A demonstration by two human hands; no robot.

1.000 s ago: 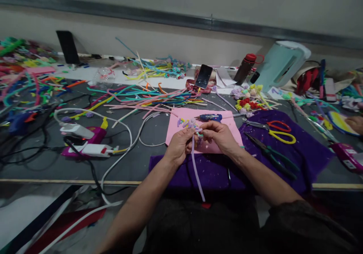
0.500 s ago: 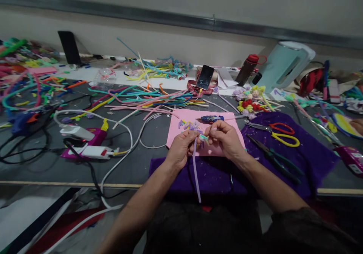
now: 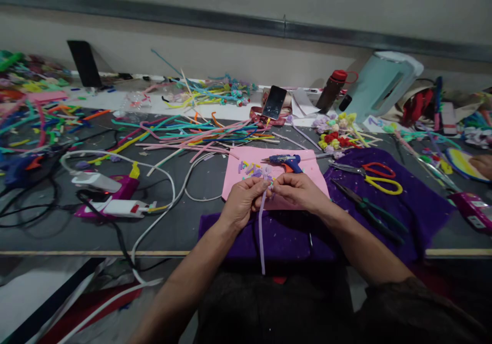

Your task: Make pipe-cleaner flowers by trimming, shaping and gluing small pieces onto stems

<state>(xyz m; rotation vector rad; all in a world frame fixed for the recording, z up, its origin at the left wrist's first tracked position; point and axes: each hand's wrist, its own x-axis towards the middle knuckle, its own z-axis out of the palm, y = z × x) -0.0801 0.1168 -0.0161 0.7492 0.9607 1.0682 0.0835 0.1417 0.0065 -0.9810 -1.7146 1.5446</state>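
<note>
A lilac pipe cleaner (image 3: 262, 234) hangs down from the closed fingers of my left hand (image 3: 243, 200). My right hand (image 3: 294, 190) is pinched close beside the left one, its fingertips meeting the pipe cleaner's upper end; whatever small piece it grips is hidden. Both hands are over a pink sheet (image 3: 315, 177), where short lilac and yellow pipe cleaner pieces (image 3: 249, 169) lie just past my fingers. Behind my right hand, a blue glue gun (image 3: 286, 162) rests on the sheet.
Scissors (image 3: 363, 171) and pliers (image 3: 371, 210) lie on purple cloth (image 3: 418, 205) at the right. Long pipe cleaners (image 3: 200, 134) spread behind the sheet. A white cable (image 3: 175, 195) and plugged-in chargers (image 3: 119, 208) occupy the left. A phone (image 3: 274, 102), bottle (image 3: 331, 90) and teal container (image 3: 378, 85) stand farther back.
My right hand has moved left and closer to my left hand, uncovering more of the glue gun. The hanging pipe cleaner is straighter. The whole view has shifted slightly.
</note>
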